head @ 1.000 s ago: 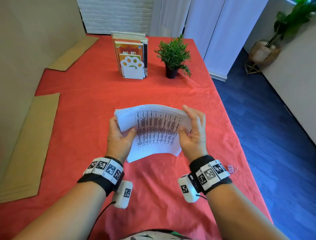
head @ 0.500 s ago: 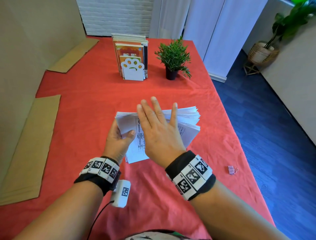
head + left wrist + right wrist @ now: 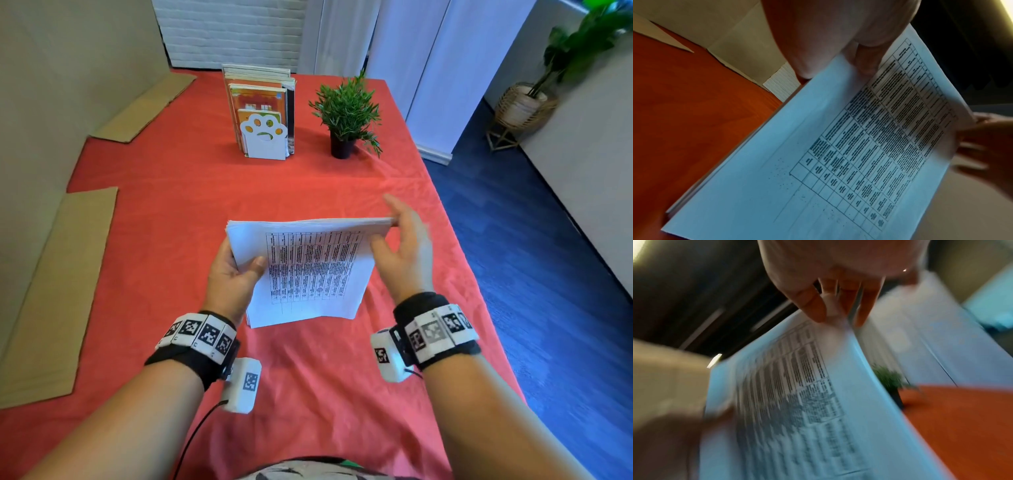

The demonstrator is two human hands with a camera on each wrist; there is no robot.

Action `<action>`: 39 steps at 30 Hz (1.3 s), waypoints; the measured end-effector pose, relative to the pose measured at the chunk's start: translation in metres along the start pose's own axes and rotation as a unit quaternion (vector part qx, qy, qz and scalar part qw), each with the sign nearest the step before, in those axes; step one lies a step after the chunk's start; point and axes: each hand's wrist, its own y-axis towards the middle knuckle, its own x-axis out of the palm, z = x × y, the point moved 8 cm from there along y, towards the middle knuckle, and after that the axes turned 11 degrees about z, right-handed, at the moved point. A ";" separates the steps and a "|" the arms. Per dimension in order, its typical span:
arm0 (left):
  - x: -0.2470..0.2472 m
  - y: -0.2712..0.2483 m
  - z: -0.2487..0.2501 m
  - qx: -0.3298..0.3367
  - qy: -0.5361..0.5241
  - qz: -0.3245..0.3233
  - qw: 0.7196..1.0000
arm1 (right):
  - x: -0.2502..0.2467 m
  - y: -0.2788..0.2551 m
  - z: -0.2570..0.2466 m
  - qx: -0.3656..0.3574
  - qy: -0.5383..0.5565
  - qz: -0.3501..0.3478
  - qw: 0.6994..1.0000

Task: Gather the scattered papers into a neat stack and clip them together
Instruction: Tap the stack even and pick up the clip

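A stack of white papers (image 3: 308, 270) with a printed table on the top sheet is held tilted above the red tablecloth (image 3: 171, 205). My left hand (image 3: 233, 274) grips its left edge, thumb (image 3: 257, 263) on the top sheet and fingers behind. My right hand (image 3: 404, 246) is at the stack's right edge, fingers straight behind the upper corner and thumb in front of the sheet. It is blurred by motion. The left wrist view shows the papers (image 3: 838, 154) under the thumb (image 3: 867, 65). In the right wrist view the papers (image 3: 797, 402) meet the fingertips (image 3: 863, 316). No clip shows.
A white paw-shaped bookend with upright books (image 3: 263, 137) and a small potted plant (image 3: 346, 113) stand at the back of the table. Cardboard sheets (image 3: 51, 291) lie along the left side. The table's right edge (image 3: 459, 226) drops to a blue floor.
My right hand went from gripping the stack's right side to lying flat over the top, and now it is back at the right edge. The sheets look more even. My left hand kept its grip.
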 end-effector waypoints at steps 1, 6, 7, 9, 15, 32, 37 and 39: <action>0.001 0.001 0.001 0.002 0.003 0.000 1.000 | 0.006 -0.003 0.013 0.097 0.156 -0.022 0.983; 0.010 0.003 0.008 0.018 0.032 0.001 0.999 | 0.024 -0.023 0.023 0.230 0.321 -0.045 0.917; 0.010 0.003 0.008 0.025 0.036 0.004 0.999 | 0.022 -0.026 0.023 0.223 0.319 -0.036 0.920; 0.008 0.003 0.011 0.037 0.037 0.012 0.999 | 0.020 -0.031 0.026 0.214 0.313 -0.028 0.925; 0.015 -0.009 0.026 0.098 0.063 0.041 0.992 | 0.026 -0.044 0.026 0.190 0.284 -0.038 0.939; 0.004 -0.011 0.052 0.230 0.089 0.067 0.967 | 0.002 -0.023 -0.022 -0.166 0.092 0.015 0.982; 0.007 -0.012 0.054 0.260 0.137 0.063 0.954 | 0.004 -0.015 -0.024 -0.172 0.070 0.001 0.983; 0.007 -0.011 0.053 0.256 0.136 0.064 0.955 | 0.003 -0.015 -0.024 -0.159 0.081 0.003 0.984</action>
